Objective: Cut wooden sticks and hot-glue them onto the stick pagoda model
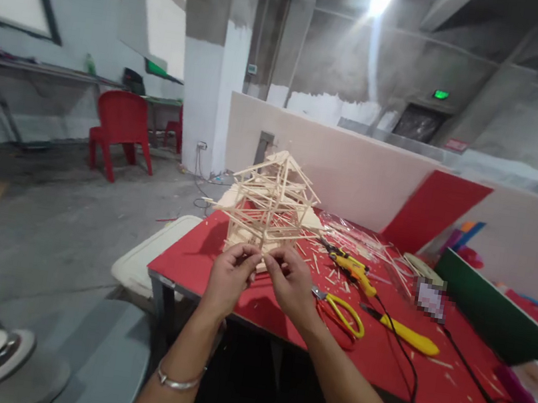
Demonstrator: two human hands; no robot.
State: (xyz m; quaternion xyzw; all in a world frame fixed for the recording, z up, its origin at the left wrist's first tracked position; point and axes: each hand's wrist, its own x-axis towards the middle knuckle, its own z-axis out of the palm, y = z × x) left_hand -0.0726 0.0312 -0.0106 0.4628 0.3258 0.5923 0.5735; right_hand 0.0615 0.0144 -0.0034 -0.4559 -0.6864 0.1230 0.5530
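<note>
A tiered model building of thin wooden sticks [277, 196] stands upright near the left end of the red table [201, 252]. At its front lower edge are both my hands, close together. My left hand [232, 273] has thumb and forefinger pinched. My right hand [288, 278] pinches likewise, its fingertips almost meeting the left ones. Whatever lies between the fingertips is too small to make out. Right of my right hand lie scissors with yellow and red handles [343, 315] and a yellow-handled knife [408, 333].
A yellow glue gun [352, 271] with a black cable lies behind the scissors among stick scraps [333, 278]. A green board [498, 323] stands at the right. Behind the table runs a pale partition [345, 166]. A red chair [122, 119] stands far left, a grey stool [105, 352] nearer.
</note>
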